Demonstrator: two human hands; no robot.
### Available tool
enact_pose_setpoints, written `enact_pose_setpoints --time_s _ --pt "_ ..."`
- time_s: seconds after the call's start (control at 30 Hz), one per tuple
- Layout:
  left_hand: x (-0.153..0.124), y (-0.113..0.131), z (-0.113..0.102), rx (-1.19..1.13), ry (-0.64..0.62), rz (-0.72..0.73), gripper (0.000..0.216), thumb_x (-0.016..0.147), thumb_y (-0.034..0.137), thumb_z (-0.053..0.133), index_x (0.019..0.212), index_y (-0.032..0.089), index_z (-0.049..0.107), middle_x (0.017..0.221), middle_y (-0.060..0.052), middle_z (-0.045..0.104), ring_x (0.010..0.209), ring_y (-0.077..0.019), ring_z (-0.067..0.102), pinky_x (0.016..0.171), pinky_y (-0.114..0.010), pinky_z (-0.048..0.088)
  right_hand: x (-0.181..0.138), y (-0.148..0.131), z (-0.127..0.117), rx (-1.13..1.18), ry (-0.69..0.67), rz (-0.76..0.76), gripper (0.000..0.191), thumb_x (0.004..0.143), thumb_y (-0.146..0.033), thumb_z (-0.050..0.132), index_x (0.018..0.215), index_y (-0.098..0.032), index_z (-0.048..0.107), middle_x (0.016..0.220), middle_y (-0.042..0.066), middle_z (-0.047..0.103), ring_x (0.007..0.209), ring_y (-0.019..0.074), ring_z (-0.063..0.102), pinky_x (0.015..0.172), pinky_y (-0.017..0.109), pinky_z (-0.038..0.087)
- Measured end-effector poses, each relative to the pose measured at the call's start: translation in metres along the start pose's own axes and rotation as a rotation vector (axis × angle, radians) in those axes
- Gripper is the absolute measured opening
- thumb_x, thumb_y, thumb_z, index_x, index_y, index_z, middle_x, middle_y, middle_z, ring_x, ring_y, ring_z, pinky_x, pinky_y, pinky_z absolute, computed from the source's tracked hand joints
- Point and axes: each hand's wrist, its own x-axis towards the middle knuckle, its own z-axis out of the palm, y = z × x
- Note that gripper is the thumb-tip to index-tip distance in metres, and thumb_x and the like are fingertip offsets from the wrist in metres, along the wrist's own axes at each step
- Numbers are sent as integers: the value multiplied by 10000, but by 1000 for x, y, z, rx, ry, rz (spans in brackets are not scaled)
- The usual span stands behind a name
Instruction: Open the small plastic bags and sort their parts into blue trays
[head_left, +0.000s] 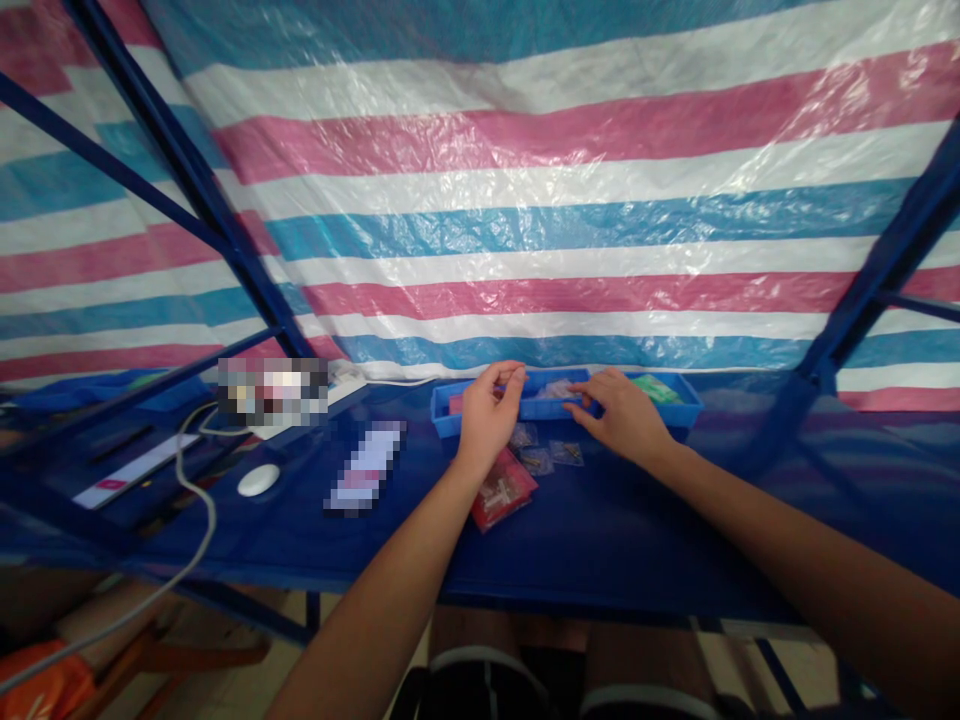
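Observation:
My left hand [489,408] is over the left part of a long blue bin [447,424], its thumb and fingertips drawn together; whatever may be between them is too small to make out. At the bin's middle compartment is my right hand [621,412], thumb and forefinger apart beside clear plastic bags [556,390]. Green packets [654,391] fill the right compartment, partly behind that hand. In front of the bin lie small clear bags with tiny metal-looking parts [566,453]. A red packet [504,492] rests on the blue table near my left wrist.
To the left are a phone [367,465] with a blurred-out screen, a white oval object [258,480] and a white cable [209,510]. A power strip [307,410] lies behind them. Blue metal posts [862,270] frame the table, with striped plastic sheeting [570,220] behind.

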Motion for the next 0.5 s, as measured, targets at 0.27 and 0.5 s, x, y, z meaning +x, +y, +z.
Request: enact_pose_setpoints --time_s 0.27,0.5 --pt "-3 2 1 31 -23 28 332 1034 473 604 1166 203 747 1051 -63 810 946 -198 752 773 -287 569 -23 -21 -9 297 -403 -153 396 876 -503 821 1197 -272 799 1167 103 749 1116 303 679 1020 451 539" --pt "-7 5 5 46 -99 45 300 1040 451 600 1173 221 739 1038 -47 805 935 -195 757 743 -283 566 -18 -23 -11 269 -435 -138 194 949 -207 666 1052 -263 820 1001 60 811 952 255 729 898 395 553"
